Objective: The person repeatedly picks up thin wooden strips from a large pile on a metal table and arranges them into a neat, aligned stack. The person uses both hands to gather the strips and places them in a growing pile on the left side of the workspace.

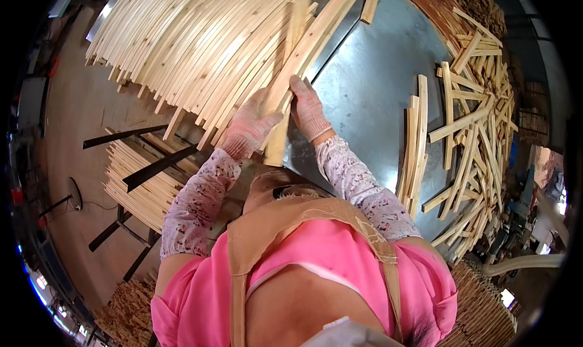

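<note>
Clamping pale wood (302,54) in fingers of the left hand (250,125), touching with the right hand (308,110), closure impossible to tell, beside an already aligned row (182,49), seemingly leaving a jumbled pile (460,125) undone.

Pink shirt, tan apron, flowered sleeves

My left glove (246,125) and right glove (311,111) are pale pinkish knit with ribbed cuffs. On my forearms I wear a left sleeve cover (203,201) and a right sleeve cover (358,177), both whitish, sprinkled with small reddish and dark flowers and gathered at the ends. My shirt (328,241) is bright pink, short-sleeved, with white trim (301,265) at the neck. Over it sits my tan apron (261,238), with narrow shoulder straps (238,310) and fine pale lines.
</note>
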A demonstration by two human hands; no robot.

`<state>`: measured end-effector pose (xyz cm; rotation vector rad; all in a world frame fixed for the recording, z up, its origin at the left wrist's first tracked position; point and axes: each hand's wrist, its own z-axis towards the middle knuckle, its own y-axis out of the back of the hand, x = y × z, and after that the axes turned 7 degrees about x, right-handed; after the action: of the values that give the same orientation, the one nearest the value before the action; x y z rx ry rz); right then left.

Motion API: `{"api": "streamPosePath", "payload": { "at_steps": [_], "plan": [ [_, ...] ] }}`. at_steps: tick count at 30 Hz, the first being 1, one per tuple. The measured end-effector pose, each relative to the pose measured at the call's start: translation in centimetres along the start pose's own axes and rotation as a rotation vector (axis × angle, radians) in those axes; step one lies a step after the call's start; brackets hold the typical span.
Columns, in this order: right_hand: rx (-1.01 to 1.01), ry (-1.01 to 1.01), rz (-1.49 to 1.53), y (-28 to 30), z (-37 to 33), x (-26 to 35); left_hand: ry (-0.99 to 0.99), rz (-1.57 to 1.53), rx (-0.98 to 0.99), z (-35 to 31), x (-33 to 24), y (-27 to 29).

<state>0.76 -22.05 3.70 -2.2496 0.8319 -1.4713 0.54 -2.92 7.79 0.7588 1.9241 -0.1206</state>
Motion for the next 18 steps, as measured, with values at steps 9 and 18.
{"api": "streamPosePath", "payload": {
  "at_steps": [9,18],
  "plan": [
    [-0.107,-0.156,0.142,-2.0,3.8,-2.7,0.027,0.168,-0.279,0.4,1.2,7.5],
    [0.08,-0.216,0.181,-2.4,2.4,-0.5,0.027,0.539,-0.369,-2.3,2.2,10.6]
  ]
}}
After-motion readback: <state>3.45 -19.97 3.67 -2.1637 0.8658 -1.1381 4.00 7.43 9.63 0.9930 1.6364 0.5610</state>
